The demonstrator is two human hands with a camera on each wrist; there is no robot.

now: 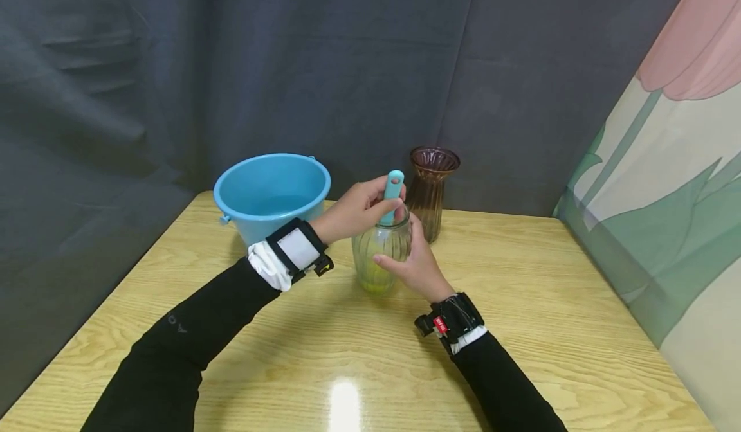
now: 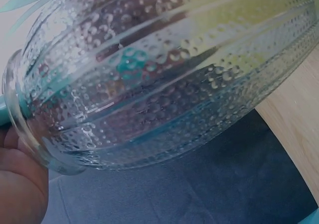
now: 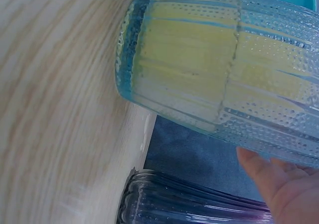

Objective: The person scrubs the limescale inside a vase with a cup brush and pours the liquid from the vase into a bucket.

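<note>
Near the middle of the head view we see a clear ribbed glass vase (image 1: 381,255) standing on the wooden bench (image 1: 521,329). The right hand (image 1: 412,263) wraps around its side, fingers curled against the glass, so this grip is grasping the vase. The left hand (image 1: 359,210) comes in from the left, just above the vase mouth, and its fingers are closed around a turquoise brush handle (image 1: 393,191) that sticks up out of the neck; this grip is grasping the handle. A yellow sponge head (image 3: 199,50) shows through the dotted glass, filling the lower part of the vase near its base.

In the left wrist view the vase fills most of the frame, its rim at the left edge beside the hand. In the right wrist view the vase lies across the upper right, with fingertips (image 3: 271,181) pressed against it at the lower right.

Just behind the vase, slightly to the right in the head view, stands a brown glass vase (image 1: 431,191). To the left of centre, at the far edge of the bench, sits a blue bucket (image 1: 271,194). A dark curtain (image 1: 231,65) hangs behind.
</note>
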